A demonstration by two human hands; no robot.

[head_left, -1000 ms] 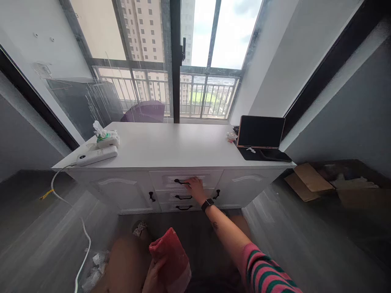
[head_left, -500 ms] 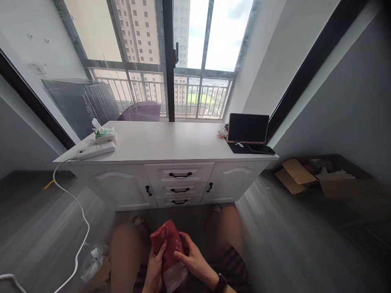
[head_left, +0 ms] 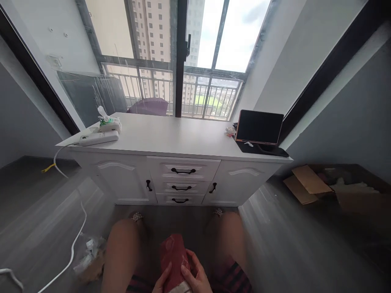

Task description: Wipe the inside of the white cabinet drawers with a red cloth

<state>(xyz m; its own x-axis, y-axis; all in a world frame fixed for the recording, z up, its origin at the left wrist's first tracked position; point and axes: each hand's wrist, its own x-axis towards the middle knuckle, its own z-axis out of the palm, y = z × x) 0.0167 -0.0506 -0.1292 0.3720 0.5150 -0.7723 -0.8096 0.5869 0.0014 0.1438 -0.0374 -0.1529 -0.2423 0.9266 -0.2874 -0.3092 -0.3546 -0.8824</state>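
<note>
I hold a red cloth [head_left: 173,255] with a white lower edge above my lap, at the bottom middle of the view. My left hand [head_left: 161,283] grips its lower left side and my right hand [head_left: 195,274] wraps its right side. My bare knees flank it. In front stands a white cabinet [head_left: 122,179] with three shut drawers; the top drawer handle [head_left: 183,171] is black.
On the cabinet top lie a white power strip [head_left: 98,138] with a cord trailing to the floor, a wipes pack [head_left: 107,120] and a tablet [head_left: 259,127] on a dark mat. Cardboard [head_left: 307,181] lies at the right, crumpled plastic [head_left: 87,254] at the lower left.
My right hand left the top drawer handle and came back to the red cloth, which now sits lower in both hands. The view has shifted slightly.
</note>
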